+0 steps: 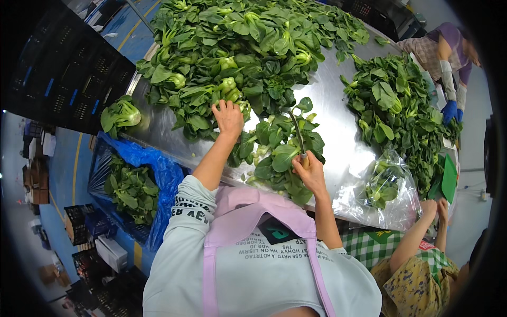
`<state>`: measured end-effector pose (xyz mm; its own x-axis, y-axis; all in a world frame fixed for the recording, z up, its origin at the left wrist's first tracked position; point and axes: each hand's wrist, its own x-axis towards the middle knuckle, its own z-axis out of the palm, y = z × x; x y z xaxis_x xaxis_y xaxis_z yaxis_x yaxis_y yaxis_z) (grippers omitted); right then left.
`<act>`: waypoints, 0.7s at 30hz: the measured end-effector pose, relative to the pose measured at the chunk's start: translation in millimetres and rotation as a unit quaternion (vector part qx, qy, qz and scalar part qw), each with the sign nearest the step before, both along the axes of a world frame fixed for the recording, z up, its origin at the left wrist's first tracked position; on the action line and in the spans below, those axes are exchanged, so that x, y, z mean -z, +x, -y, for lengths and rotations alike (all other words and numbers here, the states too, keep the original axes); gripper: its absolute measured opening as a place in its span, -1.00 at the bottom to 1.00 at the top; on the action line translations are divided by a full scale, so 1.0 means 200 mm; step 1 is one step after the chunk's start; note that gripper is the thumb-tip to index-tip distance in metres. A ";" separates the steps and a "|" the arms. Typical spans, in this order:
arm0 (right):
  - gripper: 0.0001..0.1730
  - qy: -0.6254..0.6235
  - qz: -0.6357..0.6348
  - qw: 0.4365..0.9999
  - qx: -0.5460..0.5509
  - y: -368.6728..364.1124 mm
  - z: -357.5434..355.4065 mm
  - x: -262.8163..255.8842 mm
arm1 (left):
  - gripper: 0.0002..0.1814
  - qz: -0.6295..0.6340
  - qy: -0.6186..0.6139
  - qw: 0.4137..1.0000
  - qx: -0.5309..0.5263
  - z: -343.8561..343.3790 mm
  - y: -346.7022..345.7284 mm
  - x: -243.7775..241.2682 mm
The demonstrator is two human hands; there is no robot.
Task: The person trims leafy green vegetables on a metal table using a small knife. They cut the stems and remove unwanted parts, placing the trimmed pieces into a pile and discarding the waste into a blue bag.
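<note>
My left hand (pixel 229 119) lies on the near edge of a large pile of bok choy (pixel 253 39), its fingertips bent against a pale green bok choy base (pixel 233 95). Whether the fingers grip that head cannot be made out. In my right hand (pixel 311 171) is a knife with a slim curved blade (pixel 297 128) and a wooden handle, the blade pointing away from me. Beneath and beside this hand, loose bok choy leaves (pixel 283 158) spread to the table's near edge. Small pale trimmings (pixel 259 153) lie among them.
A stainless steel table (pixel 336 103) bears another bok choy heap (pixel 396 99) and a clear plastic bag (pixel 390 190) with greens. At left stand a blue-lined crate (pixel 164 174) of greens and stacked black crates (pixel 67 67). Two co-workers (pixel 455 55) (pixel 412 253) are at right.
</note>
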<state>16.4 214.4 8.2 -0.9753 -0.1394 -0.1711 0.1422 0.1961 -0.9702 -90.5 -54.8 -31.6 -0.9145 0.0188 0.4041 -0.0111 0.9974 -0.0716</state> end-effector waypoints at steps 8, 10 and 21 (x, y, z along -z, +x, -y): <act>-0.75 0.057 -0.002 0.997 -0.048 0.03 0.04 -0.10 | -0.82 0.120 0.415 0.898 0.085 -0.07 0.17 -0.23; -0.73 0.051 -0.018 0.996 -0.073 0.02 0.04 -0.11 | -0.71 0.228 0.603 0.750 0.146 -0.05 0.22 -0.21; -0.74 0.133 -0.197 0.964 -0.119 -0.03 0.08 -0.21 | -0.72 0.395 0.841 0.332 0.164 -0.09 0.46 -0.27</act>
